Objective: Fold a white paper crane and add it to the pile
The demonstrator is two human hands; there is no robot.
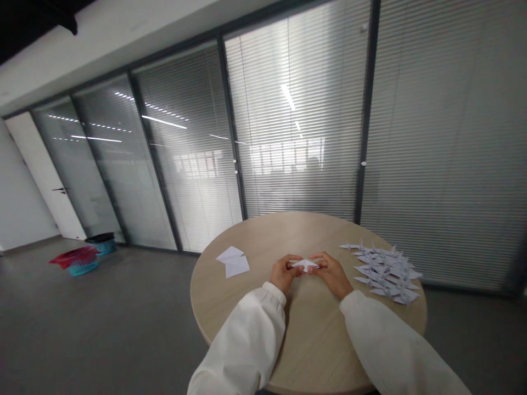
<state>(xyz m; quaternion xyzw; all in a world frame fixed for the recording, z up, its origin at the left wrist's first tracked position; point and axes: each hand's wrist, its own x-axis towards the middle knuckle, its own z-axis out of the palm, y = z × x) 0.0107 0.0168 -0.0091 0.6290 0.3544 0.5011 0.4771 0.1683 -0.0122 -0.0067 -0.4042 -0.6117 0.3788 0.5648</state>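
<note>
Between my two hands, over the middle of the round table, is a small piece of folded white paper (305, 264) with pointed ends. My left hand (284, 272) pinches its left end between thumb and fingers. On the other end, the thumb and fingers of my right hand (331, 273) are closed in the same way. Sheets of white paper (236, 261) lie on the table to the left of my hands. A group of folded paper cranes (387, 271) sits close together on the right side.
The round wooden table (317, 340) stands before a glass partition with blinds (296, 109). On the floor at far left are a blue bin with a red bag (82, 266) and another with a black bag (102, 244), near a white door (45, 170).
</note>
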